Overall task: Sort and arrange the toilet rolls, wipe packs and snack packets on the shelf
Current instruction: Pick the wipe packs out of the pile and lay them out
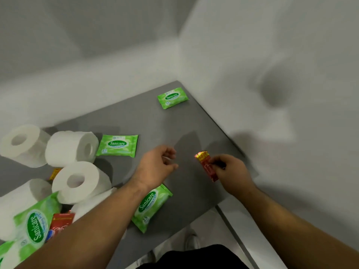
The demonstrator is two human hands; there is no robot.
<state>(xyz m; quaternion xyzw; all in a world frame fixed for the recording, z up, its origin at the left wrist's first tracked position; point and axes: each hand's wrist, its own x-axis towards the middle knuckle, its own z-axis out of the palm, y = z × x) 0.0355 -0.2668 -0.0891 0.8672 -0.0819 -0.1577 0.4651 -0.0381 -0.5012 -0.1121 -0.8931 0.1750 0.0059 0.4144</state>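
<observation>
The fingers (219, 164) of your right hand (233, 171) pinched a red-and-gold foil snack packet (206, 165) by its side, over the right part of the flat grey shelf (147, 117). Your left hand (155, 166) hovered just beside it, its fingers loosely curled round nothing.

Sorting looked barely begun to me. Only one green plastic wipe pack (172, 98) lay apart in the far corner, and nearly everything else lay in a mixed heap on the left.

I counted three snack packets: the held one, a red one (62, 222) in the heap and a yellow-red sliver (55, 173) behind a roll. Wipe packs came to four for certain, and a green edge at the bottom-left corner was perhaps a fifth. Of the white paper toilet rolls (71, 148) four showed plainly, with possibly a fifth half hidden under your left arm.
</observation>
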